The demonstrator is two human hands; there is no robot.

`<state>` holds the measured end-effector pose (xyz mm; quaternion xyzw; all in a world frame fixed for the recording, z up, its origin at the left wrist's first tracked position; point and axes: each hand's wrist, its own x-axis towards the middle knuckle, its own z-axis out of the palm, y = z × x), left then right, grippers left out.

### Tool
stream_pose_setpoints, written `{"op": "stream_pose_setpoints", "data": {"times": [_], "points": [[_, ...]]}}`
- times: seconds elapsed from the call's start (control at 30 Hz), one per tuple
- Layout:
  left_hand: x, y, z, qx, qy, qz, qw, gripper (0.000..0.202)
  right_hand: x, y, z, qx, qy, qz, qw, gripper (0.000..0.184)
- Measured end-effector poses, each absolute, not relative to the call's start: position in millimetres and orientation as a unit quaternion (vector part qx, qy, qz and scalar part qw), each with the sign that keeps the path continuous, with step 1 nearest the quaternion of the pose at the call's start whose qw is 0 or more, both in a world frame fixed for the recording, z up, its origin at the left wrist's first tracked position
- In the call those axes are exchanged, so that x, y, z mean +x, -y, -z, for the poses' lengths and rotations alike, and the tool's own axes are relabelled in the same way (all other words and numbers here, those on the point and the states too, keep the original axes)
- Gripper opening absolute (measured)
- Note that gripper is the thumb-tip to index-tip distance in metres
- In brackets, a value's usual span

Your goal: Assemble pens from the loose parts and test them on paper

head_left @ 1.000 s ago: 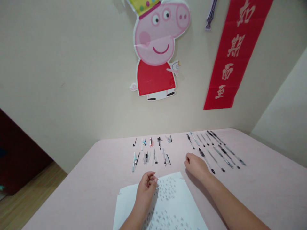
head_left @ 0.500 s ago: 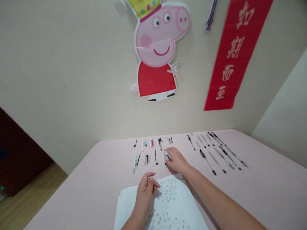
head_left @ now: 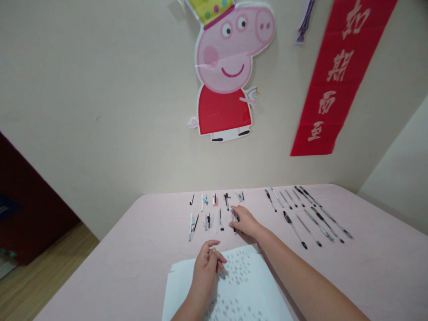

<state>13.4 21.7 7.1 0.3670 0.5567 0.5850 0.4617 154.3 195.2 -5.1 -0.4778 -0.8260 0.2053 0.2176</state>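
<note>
Leftward across the table (head_left: 113, 272), the right hand (head_left: 245, 223) has travelled since a second ago, from beside the whole pens to the pen parts (head_left: 233, 226) at the right end of the nearer row of small clusters; against half a second ago it has hardly shifted. Its thumb and forefinger stand apart, curved around these parts, and whether they grip any of them I cannot tell. The parts lie on the pink cloth, partly hidden by the fingers. The left hand (head_left: 206, 263) stays over the top of a white sheet (head_left: 179, 290), palm turned inward, forefinger reaching out and the other fingers loosely bent, with nothing visible in its grasp. Small dark handwriting fills blocks on the sheet, which lies at the near edge of the view. Left of the right hand, the same row holds a slim dark piece with a black cap (head_left: 221, 228), a grey-and-black cluster (head_left: 209, 221) and, at the far left, a pale blue barrel (head_left: 191, 227) beside a dark refill (head_left: 195, 222). Behind runs a second row of clusters, one with pink pieces (head_left: 214, 200). Well to the right of the hand, whole pens lie slanted in two rows, the nearest a black-gripped pen (head_left: 294, 229).
</note>
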Motion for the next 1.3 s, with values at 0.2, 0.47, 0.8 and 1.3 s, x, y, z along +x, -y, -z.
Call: {"op": "stream_pose_setpoints", "data": {"times": [0.2,0.47,0.8,1.3], "points": [[10.9,-22.6,-4.4,0.381,-0.553,-0.596,0.440,0.027,155.0,-175.3,-4.9,-0.462,0.802,-0.214,0.312,0.055],[7.0,-22.4,-2.1,0.482,-0.565,-0.597,0.301,0.032,148.1,-105.5,-17.2,-0.363,0.791,-0.359,0.336,0.045],[6.6,-19.9,-13.4,0.531,-0.551,-0.585,0.269,0.021,146.6,-85.6,-21.5,-0.302,0.818,-0.333,0.358,0.040],[6.1,-18.1,-14.5,0.485,-0.602,-0.583,0.249,0.025,171.2,-128.4,5.6,-0.429,0.838,-0.088,0.324,0.035]]}}
